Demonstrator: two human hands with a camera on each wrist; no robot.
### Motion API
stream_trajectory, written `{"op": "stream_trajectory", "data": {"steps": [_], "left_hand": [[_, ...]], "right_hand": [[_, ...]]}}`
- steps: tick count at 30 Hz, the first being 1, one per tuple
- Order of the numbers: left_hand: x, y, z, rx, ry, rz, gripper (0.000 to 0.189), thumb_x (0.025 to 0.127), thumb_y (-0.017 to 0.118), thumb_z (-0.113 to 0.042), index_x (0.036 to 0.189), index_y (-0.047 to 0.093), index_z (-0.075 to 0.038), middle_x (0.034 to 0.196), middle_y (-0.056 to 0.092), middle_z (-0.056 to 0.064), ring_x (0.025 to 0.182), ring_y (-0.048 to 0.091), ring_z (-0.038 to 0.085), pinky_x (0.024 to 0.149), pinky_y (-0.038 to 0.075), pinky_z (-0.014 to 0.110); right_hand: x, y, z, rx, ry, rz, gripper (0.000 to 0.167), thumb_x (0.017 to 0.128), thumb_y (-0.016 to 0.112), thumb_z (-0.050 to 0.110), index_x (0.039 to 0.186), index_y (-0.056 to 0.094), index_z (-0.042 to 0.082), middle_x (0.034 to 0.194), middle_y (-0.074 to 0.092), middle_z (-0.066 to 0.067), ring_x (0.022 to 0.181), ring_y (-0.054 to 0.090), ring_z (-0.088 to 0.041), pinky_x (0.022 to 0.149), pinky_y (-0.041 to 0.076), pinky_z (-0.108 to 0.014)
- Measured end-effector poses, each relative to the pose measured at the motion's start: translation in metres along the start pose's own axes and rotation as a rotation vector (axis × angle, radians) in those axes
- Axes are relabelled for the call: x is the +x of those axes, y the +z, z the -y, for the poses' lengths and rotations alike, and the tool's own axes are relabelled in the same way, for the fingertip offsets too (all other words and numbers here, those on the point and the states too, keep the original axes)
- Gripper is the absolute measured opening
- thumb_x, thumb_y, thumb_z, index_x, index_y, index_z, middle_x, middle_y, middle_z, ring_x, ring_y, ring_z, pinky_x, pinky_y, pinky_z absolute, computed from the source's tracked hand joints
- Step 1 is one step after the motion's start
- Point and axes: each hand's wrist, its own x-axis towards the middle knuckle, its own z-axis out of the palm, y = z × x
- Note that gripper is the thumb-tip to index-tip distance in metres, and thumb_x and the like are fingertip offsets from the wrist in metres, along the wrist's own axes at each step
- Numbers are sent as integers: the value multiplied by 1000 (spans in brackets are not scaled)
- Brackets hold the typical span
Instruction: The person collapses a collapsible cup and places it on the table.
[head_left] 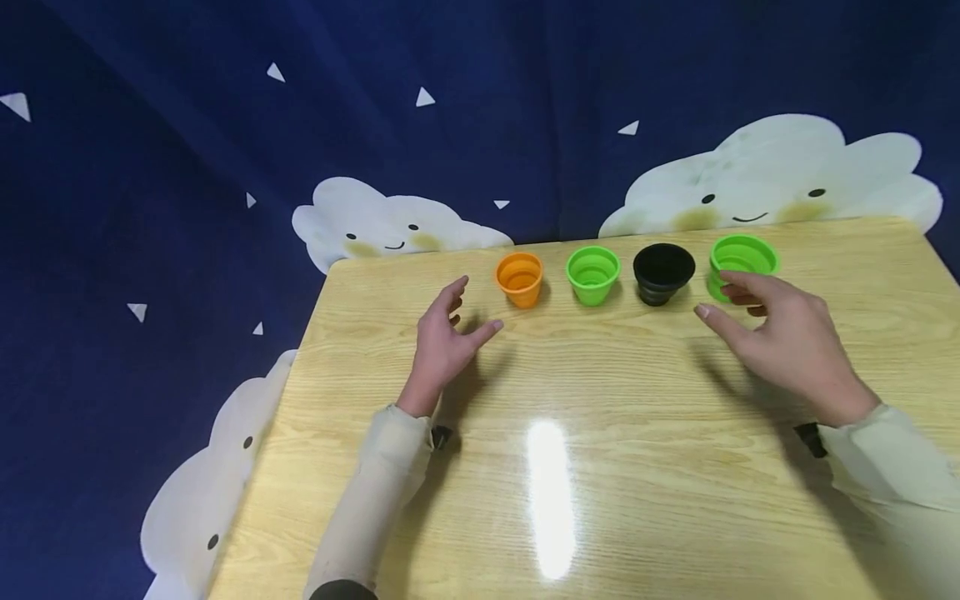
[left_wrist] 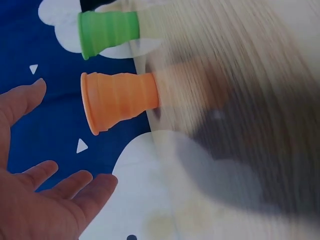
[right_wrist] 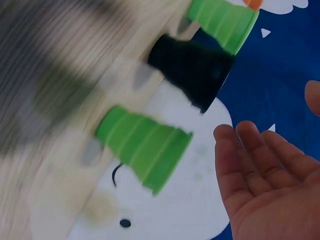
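Observation:
Along the back of the table, a row of cups stands upright with mouths up: an orange cup, a small green cup, a black cup and a larger green cup. My left hand hovers to the left of the orange cup, thumb and fingers spread, holding nothing. The right hand is in front of the larger green cup and partly covers it in the head view; its fingers are apart from the thumb. In the right wrist view a gap separates those fingers from the larger green cup.
The wooden table has a bright light reflection in its middle. Behind it and to its left hangs a dark blue curtain with white clouds and small triangles. The cups stand close to the table's back edge.

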Motion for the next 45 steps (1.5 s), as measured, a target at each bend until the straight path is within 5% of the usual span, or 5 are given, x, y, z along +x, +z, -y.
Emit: {"op": "stream_trajectory", "data": {"steps": [7,12,17,27,45], "left_hand": [[7,12,1,-178,-93,-14,77,80,87,-16,147,48,-9,140,55,10,125,56,31,101,51,41],[12,21,2,-284,-123,-34,76,79,88,-11,144,51,-8,135,57,10,125,55,41,101,50,48],[19,28,1,-330,-137,-50,75,77,88,-7,143,52,-7,132,58,12,123,55,43,101,49,53],[31,39,0,-369,-167,-63,76,74,88,0,142,53,-5,135,56,23,123,54,43,101,49,51],[44,55,7,-410,-220,-62,83,73,86,7,146,49,-1,131,59,15,115,59,32,99,53,41]], "right_hand": [[11,26,15,103,-46,-27,48,91,76,29,127,66,0,104,71,-16,89,68,-30,71,42,-8],[17,46,26,186,-55,0,45,90,77,25,126,66,-2,104,72,-15,84,66,-12,70,47,-7],[24,66,36,217,-39,27,40,92,76,25,123,67,1,100,73,-10,82,69,-16,68,48,-7],[39,100,55,304,-58,68,42,90,77,16,124,65,-7,101,74,-16,85,73,-26,69,56,-16],[62,149,83,358,-25,108,47,91,75,15,131,62,-6,117,69,-24,99,71,-32,84,60,-42]]}}
